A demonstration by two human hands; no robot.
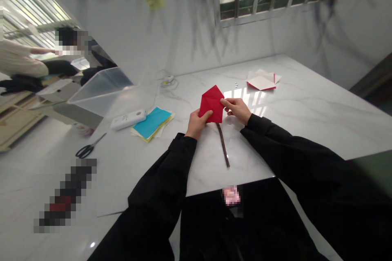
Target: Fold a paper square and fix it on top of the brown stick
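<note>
A folded red paper [212,103] with a pointed top is held just above the white marble table [306,110]. My left hand [197,123] pinches its lower left edge, thumb on top. My right hand [236,108] pinches its right edge. Both sleeves are black. Under the paper, a thin dark stick [223,146] lies on the table and runs toward me.
A stack of coloured paper with a blue top sheet [152,122] lies left, beside a white remote-like device [128,119], black scissors [87,149] and a clear plastic bin [104,89]. Red and white papers [262,82] lie farther back. Another person stands far left.
</note>
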